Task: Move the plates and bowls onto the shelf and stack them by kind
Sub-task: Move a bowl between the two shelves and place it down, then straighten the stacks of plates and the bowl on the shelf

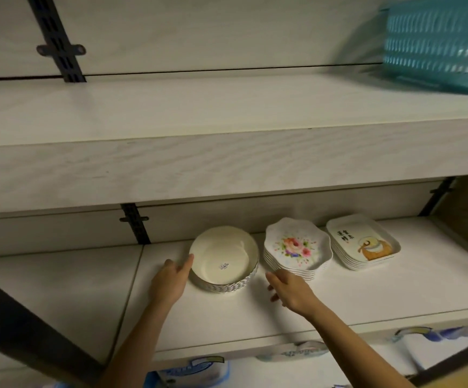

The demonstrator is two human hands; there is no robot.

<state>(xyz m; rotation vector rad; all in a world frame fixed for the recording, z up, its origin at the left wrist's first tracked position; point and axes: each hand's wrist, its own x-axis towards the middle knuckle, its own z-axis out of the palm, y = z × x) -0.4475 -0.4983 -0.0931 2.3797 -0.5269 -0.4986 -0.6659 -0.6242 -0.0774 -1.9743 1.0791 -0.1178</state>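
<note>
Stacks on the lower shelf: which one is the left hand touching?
The round cream bowls, leftmost of the three; the left hand touches their rim. The flowered plates and rectangular plates sit further right.

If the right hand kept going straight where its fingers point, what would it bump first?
Probably the right side of the bowl stack, though the right hand might slip into the gap beside the flowered plates. Depth is unclear.

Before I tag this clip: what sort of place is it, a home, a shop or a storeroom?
Probably a shop or stockroom: white shelves on slotted black wall rails, identical dishes in stacks, a barcode-like sticker inside the top round bowl, wrapped packs below.
</note>
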